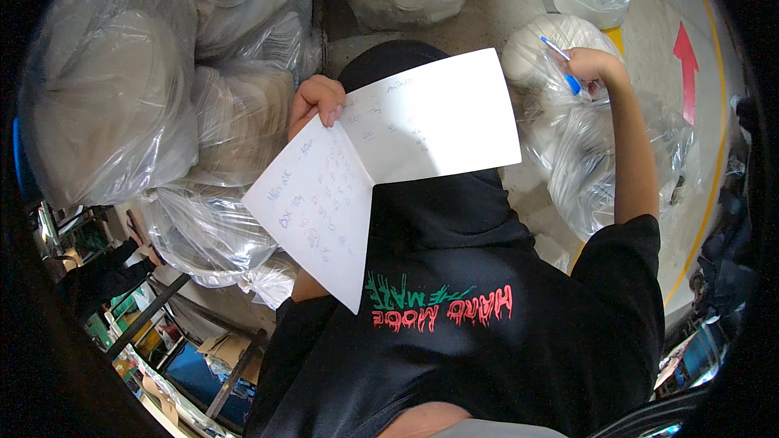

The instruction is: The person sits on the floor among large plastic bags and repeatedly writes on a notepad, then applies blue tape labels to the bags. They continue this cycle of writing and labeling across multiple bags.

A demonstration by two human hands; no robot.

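My left hand [318,100] grips an opened folded white card [442,126] at its upper left edge, near the fold, with the thumb on top. Handwriting in blue covers both halves of the card, with a few red marks on the lower left half. Off to the right, my bent right arm holds up a slim pen [555,49] in my right hand [594,67], whose fingers are closed round it. A bright blue piece [573,83] shows just below those fingers; whether it belongs to the pen I cannot tell. The card hides part of my black clothing.
Clear plastic bags [122,105] of stacked pale, flat rounded pieces are piled at the left. More bags [600,154] lie at the right and along the top. A red arrow [686,69] marks the grey floor. At the lower left are metal bars [146,316] and someone's dark clothing [93,284].
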